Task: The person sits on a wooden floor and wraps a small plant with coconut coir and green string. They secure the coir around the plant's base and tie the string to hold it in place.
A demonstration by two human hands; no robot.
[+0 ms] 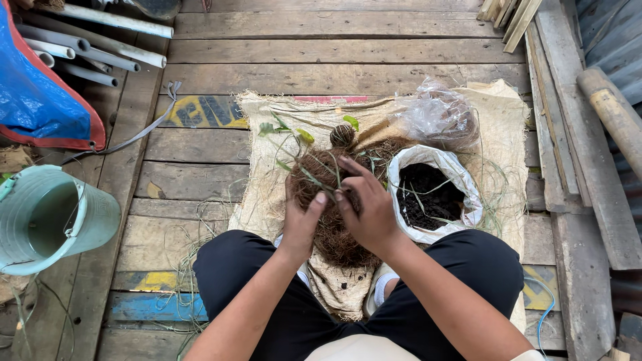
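My left hand [302, 217] and my right hand [366, 206] grip a round bundle of brown coconut fibre [338, 244] over my lap. Thin green strands cross the top of the bundle, and my fingertips pinch them there. A small plant with green leaves [286, 128] pokes out of the bundle toward the far side. A second, smaller fibre ball [342, 136] with a green leaf lies just beyond it on the burlap sack [264, 200].
A white bag of dark soil [431, 194] stands open to the right, a crumpled clear plastic bag [438, 115] behind it. A pale green bucket [50, 217] lies at left, with white pipes [100, 53] and a blue tarp [33, 93] beyond. Planks line the right side.
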